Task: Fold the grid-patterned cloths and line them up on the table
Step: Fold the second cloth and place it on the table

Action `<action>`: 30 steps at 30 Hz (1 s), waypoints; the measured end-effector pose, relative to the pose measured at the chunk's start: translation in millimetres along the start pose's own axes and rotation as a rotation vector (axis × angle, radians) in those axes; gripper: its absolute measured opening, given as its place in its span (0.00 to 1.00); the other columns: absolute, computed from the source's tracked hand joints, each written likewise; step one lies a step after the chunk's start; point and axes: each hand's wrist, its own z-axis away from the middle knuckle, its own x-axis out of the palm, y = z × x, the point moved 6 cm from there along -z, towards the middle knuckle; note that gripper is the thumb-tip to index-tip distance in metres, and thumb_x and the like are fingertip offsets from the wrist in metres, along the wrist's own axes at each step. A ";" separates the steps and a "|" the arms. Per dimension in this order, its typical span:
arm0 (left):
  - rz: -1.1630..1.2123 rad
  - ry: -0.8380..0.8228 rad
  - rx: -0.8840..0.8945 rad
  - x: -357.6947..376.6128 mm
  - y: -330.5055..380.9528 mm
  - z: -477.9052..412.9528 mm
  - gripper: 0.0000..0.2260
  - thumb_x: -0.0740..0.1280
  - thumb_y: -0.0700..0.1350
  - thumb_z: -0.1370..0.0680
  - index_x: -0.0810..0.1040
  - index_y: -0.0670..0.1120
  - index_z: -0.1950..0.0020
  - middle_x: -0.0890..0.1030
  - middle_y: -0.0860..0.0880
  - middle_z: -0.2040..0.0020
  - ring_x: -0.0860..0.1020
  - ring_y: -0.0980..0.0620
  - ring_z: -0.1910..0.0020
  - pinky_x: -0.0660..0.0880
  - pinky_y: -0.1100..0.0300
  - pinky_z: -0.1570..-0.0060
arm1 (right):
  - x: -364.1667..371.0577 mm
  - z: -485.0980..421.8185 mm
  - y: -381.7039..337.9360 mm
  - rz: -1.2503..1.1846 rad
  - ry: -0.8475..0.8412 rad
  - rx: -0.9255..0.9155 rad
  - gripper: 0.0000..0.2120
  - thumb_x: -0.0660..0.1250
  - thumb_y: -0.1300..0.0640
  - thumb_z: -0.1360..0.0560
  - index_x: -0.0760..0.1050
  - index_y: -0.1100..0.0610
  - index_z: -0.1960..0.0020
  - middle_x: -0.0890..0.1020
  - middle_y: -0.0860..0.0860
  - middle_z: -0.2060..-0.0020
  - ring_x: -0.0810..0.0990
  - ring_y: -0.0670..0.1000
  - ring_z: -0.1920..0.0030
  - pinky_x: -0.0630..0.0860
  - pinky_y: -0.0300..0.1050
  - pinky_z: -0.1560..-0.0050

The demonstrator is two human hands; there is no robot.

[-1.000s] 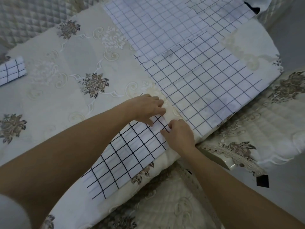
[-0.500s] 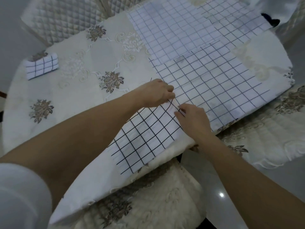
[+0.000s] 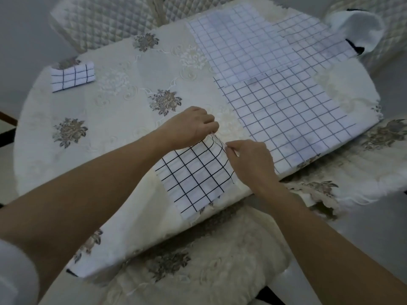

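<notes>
Where the far edge of the folded strip [image 3: 196, 176] lifts off the table, we see both hands pinching it: the left hand [image 3: 191, 128] has its fingers curled shut on the far left corner, and the right hand [image 3: 248, 160] nips the far right corner between thumb and fingertips, so the edge between them bows upward. The rest of this grid-patterned strip lies flat on the near edge of the table [image 3: 114, 119], its near end reaching the rim of the flowered tablecloth. Just beyond our hands a large unfolded cloth [image 3: 293, 113] is spread flat on the right part of the table, its near right corner at the table's edge. A second spread cloth [image 3: 237, 47] lies farther back and overlaps the first one's far corner, and a third [image 3: 315, 38] sits at the far right, partly under the second. Well apart from all this, at the far left of the table, a small folded cloth [image 3: 72, 77] rests alone. Padded chairs [image 3: 103, 20] with quilted backs stand around the table, and a cushioned seat [image 3: 198, 267] is directly below our arms.
</notes>
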 end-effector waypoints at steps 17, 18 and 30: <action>0.327 0.127 -0.116 56.2 -12.6 167.1 0.09 0.75 0.32 0.30 0.85 0.42 0.53 0.84 0.42 0.51 0.81 0.41 0.57 0.79 0.50 0.56 | 129.2 93.7 -89.5 0.356 -0.027 -0.046 0.08 0.66 0.57 0.27 0.70 0.53 0.63 0.72 0.46 0.69 0.66 0.50 0.68 0.60 0.43 0.70; 0.346 0.113 -0.130 63.7 -12.2 172.6 0.09 0.75 0.32 0.30 0.85 0.41 0.53 0.84 0.42 0.51 0.82 0.41 0.57 0.80 0.50 0.58 | 136.1 95.8 -87.1 0.362 -0.042 -0.040 0.06 0.67 0.57 0.27 0.71 0.53 0.62 0.74 0.46 0.68 0.67 0.49 0.67 0.60 0.42 0.70; 0.391 0.087 -0.264 92.5 -6.9 202.7 0.10 0.65 0.42 0.26 0.81 0.43 0.48 0.81 0.46 0.44 0.80 0.44 0.48 0.76 0.49 0.50 | 164.6 108.8 -70.1 0.307 -0.100 -0.069 0.15 0.74 0.54 0.34 0.81 0.54 0.48 0.80 0.50 0.52 0.77 0.54 0.52 0.79 0.47 0.64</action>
